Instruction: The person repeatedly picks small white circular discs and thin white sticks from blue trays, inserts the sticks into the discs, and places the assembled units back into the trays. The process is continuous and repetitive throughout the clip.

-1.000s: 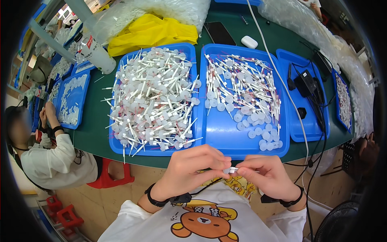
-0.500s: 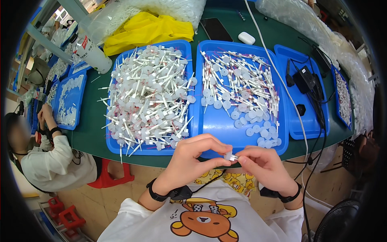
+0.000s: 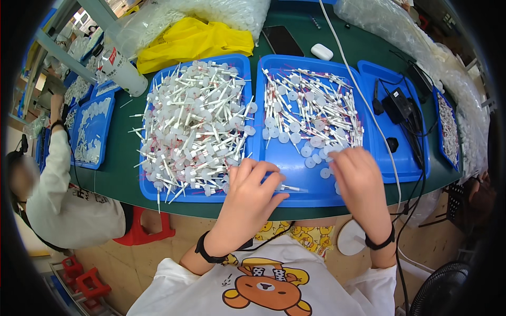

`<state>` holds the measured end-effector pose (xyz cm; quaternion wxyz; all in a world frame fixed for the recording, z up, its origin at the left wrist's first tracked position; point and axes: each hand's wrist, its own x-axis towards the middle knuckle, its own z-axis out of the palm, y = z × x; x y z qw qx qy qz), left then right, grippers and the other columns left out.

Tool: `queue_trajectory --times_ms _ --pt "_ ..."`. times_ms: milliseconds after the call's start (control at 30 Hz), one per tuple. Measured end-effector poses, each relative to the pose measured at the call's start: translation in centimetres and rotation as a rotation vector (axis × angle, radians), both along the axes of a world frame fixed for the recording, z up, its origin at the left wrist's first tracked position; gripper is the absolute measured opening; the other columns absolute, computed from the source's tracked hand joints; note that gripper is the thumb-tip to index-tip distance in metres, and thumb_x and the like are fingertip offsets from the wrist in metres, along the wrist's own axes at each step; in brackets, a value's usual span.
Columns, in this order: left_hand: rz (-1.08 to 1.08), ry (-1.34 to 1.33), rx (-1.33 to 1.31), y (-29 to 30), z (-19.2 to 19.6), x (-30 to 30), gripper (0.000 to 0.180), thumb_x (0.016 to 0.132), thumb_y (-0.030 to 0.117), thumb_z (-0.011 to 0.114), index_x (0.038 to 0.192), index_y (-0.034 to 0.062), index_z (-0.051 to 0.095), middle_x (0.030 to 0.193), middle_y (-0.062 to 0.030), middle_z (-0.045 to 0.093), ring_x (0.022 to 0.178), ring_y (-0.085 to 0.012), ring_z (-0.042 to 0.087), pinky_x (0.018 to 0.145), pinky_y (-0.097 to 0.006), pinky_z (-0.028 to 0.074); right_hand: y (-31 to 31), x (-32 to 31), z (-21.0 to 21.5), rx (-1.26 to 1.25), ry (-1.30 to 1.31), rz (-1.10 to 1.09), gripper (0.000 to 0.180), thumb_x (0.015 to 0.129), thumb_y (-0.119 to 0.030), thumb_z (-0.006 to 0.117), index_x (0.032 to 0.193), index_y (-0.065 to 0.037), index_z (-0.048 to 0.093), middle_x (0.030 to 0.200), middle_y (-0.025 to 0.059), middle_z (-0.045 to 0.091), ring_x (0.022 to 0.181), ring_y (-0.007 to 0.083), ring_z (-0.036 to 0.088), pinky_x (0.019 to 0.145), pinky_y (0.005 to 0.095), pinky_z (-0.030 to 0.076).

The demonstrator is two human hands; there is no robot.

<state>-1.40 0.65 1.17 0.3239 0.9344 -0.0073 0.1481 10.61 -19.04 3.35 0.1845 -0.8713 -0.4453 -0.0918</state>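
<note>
My left hand (image 3: 252, 190) is over the near right corner of the left blue tray (image 3: 246, 68). Its thumb and fingers are closed around a thin white stick piece (image 3: 293, 188), whose end sticks out to the right; part of it is hidden. The left tray is heaped with white sticks bearing translucent discs (image 3: 195, 121). My right hand (image 3: 359, 181) reaches over the near right part of the middle blue tray (image 3: 284, 160), fingers bent and somewhat apart, with nothing visible in them. Loose translucent discs (image 3: 310, 162) lie beside its fingertips, some hidden under it.
A third blue tray (image 3: 387, 171) holds a black adapter (image 3: 399, 102) and cables. A white cable (image 3: 358, 84) crosses the middle tray's right side. Behind are a yellow bag (image 3: 195, 42), a phone (image 3: 283, 40) and a white case (image 3: 322, 51). Another person (image 3: 74, 200) sits at left.
My hands have parted from in front of the middle tray. The left went leftward with the stick piece; the right moved forward and right to the discs. The other person's arm has reached away.
</note>
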Motion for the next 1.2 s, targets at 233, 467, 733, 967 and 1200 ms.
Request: queue_trajectory --times_ms 233,467,733,967,1200 --pt "0.002 -0.009 0.090 -1.9 0.3 2.5 0.026 0.078 0.013 0.078 0.102 0.0063 0.069 0.109 -0.0050 0.064 0.103 -0.0256 0.054 0.092 -0.040 0.038 0.4 5.3 -0.7 -0.090 0.202 -0.127 0.010 0.083 -0.007 0.069 0.087 0.001 0.065 0.086 0.0193 0.066 0.087 0.0377 0.064 0.076 0.0463 0.050" --pt "0.017 -0.037 0.214 -4.3 -2.6 7.0 0.035 0.085 0.009 0.069 0.119 0.0040 0.061 0.105 -0.0105 0.061 0.102 -0.0292 0.055 0.090 -0.042 0.039 1.3 7.3 -1.8 -0.211 0.258 -0.222 0.009 0.080 -0.005 0.066 0.085 0.002 0.065 0.086 0.0194 0.067 0.082 0.0366 0.067 0.072 0.0433 0.052" --pt "0.068 -0.021 0.004 -4.3 -3.3 8.4 0.022 0.087 0.010 0.069 0.106 0.0042 0.059 0.098 -0.0127 0.060 0.096 -0.0312 0.058 0.085 -0.042 0.042 0.4 4.1 1.1 0.085 0.343 -0.269 0.009 0.084 -0.004 0.064 0.090 0.001 0.060 0.080 0.0194 0.066 0.083 0.0386 0.066 0.069 0.0448 0.052" --pt "0.086 -0.024 -0.183 -3.8 -1.9 7.2 0.018 0.086 0.004 0.068 0.100 0.0014 0.056 0.098 -0.0145 0.061 0.097 -0.0349 0.059 0.088 -0.042 0.045 -1.6 -1.8 2.9 0.367 0.424 -0.177 0.027 0.090 0.002 0.060 0.117 0.001 0.063 0.075 0.0084 0.064 0.070 0.0153 0.062 0.066 0.0280 0.048" --pt "-0.009 -0.098 0.104 -2.5 -2.8 7.2 0.026 0.081 0.001 0.070 0.105 0.0025 0.062 0.116 -0.0127 0.062 0.106 -0.0320 0.056 0.094 -0.041 0.045 -2.2 -3.8 3.2 0.336 0.476 -0.190 0.035 0.088 0.004 0.061 0.122 -0.002 0.062 0.081 0.0102 0.062 0.073 0.0209 0.060 0.070 0.0313 0.050"
